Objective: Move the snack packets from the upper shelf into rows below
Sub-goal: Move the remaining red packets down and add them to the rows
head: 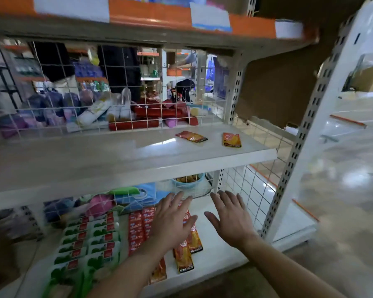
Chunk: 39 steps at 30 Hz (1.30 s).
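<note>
Left hand [172, 216] and right hand [228, 218] hover spread wide, holding nothing, over the lower shelf [220, 261]. The left hand hides part of that shelf's orange packet row [191, 244], which runs front to back. Above the lower shelf, on the upper shelf [116, 151], a crosswise packet [191, 136] and a lengthwise packet [231, 140] lie flat and apart.

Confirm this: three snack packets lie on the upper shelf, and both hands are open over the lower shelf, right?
No. The head view shows two snack packets on the upper shelf, not three; left hand and right hand are open over the lower shelf.
</note>
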Available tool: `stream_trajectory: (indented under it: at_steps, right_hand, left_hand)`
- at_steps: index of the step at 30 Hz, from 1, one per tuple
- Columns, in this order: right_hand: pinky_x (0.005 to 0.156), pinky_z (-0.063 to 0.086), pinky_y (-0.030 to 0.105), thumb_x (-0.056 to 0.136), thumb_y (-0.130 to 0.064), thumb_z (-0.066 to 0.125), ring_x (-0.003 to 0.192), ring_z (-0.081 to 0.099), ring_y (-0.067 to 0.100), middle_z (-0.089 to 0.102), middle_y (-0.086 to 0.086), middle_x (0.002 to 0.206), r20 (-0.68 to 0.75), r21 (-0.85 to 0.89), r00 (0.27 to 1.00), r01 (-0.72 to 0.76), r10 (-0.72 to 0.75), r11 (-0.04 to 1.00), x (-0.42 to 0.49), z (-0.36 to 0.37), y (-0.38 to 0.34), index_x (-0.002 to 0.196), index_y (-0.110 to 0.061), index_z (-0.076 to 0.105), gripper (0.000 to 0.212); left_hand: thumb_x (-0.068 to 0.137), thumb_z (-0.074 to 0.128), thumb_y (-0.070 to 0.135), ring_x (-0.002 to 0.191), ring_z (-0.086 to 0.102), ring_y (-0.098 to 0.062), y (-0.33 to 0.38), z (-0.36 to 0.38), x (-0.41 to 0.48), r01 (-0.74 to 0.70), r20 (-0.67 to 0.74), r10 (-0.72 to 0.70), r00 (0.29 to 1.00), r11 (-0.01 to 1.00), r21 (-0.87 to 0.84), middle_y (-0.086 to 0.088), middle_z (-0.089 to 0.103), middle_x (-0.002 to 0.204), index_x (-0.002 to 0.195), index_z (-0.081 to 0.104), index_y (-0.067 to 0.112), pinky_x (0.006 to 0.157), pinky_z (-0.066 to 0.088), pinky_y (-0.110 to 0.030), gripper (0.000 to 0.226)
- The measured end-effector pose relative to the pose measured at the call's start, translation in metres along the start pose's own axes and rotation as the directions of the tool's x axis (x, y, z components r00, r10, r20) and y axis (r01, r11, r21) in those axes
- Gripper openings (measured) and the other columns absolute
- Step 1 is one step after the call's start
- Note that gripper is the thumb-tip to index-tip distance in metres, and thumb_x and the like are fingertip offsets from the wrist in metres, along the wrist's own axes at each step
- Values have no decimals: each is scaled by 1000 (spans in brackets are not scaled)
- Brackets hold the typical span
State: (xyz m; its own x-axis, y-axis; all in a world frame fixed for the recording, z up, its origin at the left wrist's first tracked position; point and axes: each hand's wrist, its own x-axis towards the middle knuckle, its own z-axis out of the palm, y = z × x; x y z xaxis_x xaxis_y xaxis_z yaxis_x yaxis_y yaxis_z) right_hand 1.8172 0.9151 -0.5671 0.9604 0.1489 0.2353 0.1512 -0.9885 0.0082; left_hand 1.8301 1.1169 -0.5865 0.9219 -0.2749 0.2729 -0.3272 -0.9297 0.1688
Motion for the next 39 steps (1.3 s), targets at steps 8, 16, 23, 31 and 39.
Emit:
stream_trajectory:
  at_steps: [8, 16, 23, 31, 39]
  right_hand:
    - [120, 25, 49, 96, -63, 22, 142, 37, 28, 45, 6, 151, -125, -14, 992, -14, 12, 1000, -5, -70, 6, 148, -22, 37, 68]
    - [119, 24, 48, 99, -61, 24, 141, 36, 29, 42, 6, 152, -216, -38, 976, -45, 35, 998, 21, -122, 27, 150, -23, 32, 64]
    - [118, 26, 45, 100, -59, 25, 138, 38, 30, 44, 7, 150, -233, -23, 971, -63, 56, 998, 64, -140, 35, 152, -21, 28, 64]
    - [113, 30, 44, 101, -57, 25, 137, 38, 28, 42, 5, 151, -180, 21, 979, -89, 91, 996, 124, -114, 52, 151, -24, 29, 60]
    - [102, 42, 43, 98, -49, 41, 127, 41, 29, 51, 9, 138, -149, 149, 961, -211, 233, 966, 181, -96, 62, 137, -20, 49, 49]
  left_hand:
    - [95, 35, 59, 141, 26, -21, 27, -70, 5, -164, -178, 159, 971, 986, -13, 6, 32, 154, 143, 44, 30, 113, 33, -45, 57]
    - [96, 39, 56, 139, 31, -24, 37, -118, 53, -179, -287, 174, 942, 984, 9, 2, 36, 153, 143, 46, 26, 112, 33, -44, 56]
    - [97, 44, 54, 138, 30, -24, 31, -132, 106, -121, -280, 120, 952, 993, 15, 0, 38, 152, 142, 47, 24, 111, 31, -40, 54]
    - [96, 51, 49, 127, 38, -26, 16, -107, 173, -29, -176, 0, 984, 986, -163, -1, 46, 137, 137, 51, 21, 104, 41, -41, 50]
    - [99, 43, 51, 122, 44, -29, 2, -78, 211, 118, -166, -145, 975, 980, -162, -7, 52, 135, 138, 47, 25, 98, 45, -43, 48]
